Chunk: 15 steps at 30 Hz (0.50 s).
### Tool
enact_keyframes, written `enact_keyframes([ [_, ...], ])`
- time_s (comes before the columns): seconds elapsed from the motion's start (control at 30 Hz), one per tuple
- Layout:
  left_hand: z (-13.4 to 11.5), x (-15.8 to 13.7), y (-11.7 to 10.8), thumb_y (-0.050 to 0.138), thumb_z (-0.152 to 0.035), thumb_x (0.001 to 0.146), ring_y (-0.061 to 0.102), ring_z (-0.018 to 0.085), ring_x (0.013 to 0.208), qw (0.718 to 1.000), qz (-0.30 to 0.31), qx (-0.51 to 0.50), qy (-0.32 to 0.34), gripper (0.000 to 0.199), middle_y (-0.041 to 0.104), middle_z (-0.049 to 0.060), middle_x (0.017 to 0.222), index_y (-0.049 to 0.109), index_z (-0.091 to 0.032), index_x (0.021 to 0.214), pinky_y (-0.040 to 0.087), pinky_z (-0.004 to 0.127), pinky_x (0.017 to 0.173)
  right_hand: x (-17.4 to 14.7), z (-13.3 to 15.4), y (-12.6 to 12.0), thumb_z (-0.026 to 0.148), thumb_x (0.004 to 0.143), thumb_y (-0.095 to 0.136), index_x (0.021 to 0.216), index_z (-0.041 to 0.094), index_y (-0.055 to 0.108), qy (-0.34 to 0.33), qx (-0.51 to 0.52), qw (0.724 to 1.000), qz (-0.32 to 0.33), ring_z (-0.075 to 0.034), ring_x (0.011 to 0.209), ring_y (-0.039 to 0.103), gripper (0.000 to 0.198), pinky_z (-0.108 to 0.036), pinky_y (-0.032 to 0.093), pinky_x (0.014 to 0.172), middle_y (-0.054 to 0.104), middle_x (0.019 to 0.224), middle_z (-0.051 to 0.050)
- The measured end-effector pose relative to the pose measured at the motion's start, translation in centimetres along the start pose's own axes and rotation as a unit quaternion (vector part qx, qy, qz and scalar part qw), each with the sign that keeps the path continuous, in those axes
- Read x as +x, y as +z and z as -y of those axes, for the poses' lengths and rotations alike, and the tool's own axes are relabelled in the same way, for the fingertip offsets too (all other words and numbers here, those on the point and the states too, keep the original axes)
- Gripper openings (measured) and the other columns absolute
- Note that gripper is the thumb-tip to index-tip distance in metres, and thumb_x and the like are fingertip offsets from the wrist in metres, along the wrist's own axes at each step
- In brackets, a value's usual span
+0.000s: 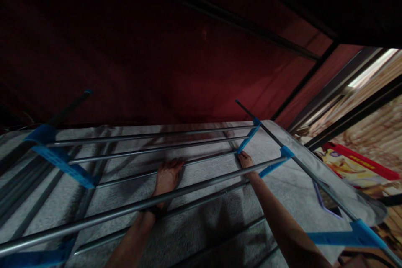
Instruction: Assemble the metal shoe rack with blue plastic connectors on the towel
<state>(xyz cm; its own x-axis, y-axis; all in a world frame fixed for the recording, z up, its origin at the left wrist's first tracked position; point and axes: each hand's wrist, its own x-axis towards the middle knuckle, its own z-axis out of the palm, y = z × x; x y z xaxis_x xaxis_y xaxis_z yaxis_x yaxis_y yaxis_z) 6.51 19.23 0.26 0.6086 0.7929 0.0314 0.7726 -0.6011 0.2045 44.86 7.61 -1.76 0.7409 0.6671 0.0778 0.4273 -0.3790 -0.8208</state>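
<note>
While the left hand point(168, 176) lies over a rod point(210, 158), the right hand point(246, 161) pinches a blue bracket point(248, 137)

The rod runs to the bracket's lower end, at the right fingertips point(241, 155); whether the left fingers point(179, 162) clasp it, I cannot tell

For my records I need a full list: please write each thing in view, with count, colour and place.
tubes: several, grey, across the foreground
brackets: at least five, blue, on the tubes
cloth: one, grey, beneath the tubes
panel: one, dark red, behind
beams: several, black, right and top
box: one, red and yellow, far right
flat object: one, purple-edged, right, unclear
wristband: one, dark, left wrist
left hand: one, bare, on a tube
right hand: one, bare, at a bracket's end
</note>
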Motion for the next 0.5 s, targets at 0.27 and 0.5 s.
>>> enact_keyframes([
  [0.27,-0.27,-0.08,-0.71,0.039,-0.016,0.101,0.064,0.028,0.130,1.000,-0.001,-0.014,-0.005,0.052,0.070,0.005,0.142,0.068,-0.033,0.141,0.046,0.048,0.116,0.29,-0.40,0.08,0.060,0.067,0.052,0.082,0.022,0.069,0.005,0.005,1.000,0.003,-0.024,0.084,0.063,0.044,-0.037,0.054,0.082,0.070,0.077,-0.005],
  [0.5,-0.03,-0.08,-0.38,0.039,-0.016,0.102,0.063,0.028,0.133,1.000,0.005,-0.010,-0.006,0.051,0.066,0.004,0.147,0.067,-0.033,0.140,0.045,0.049,0.117,0.51,-0.78,0.28,0.062,0.066,0.051,0.086,0.024,0.069,0.010,0.005,1.000,-0.002,-0.026,0.086,0.064,0.046,-0.039,0.054,0.082,0.070,0.077,-0.005],
])
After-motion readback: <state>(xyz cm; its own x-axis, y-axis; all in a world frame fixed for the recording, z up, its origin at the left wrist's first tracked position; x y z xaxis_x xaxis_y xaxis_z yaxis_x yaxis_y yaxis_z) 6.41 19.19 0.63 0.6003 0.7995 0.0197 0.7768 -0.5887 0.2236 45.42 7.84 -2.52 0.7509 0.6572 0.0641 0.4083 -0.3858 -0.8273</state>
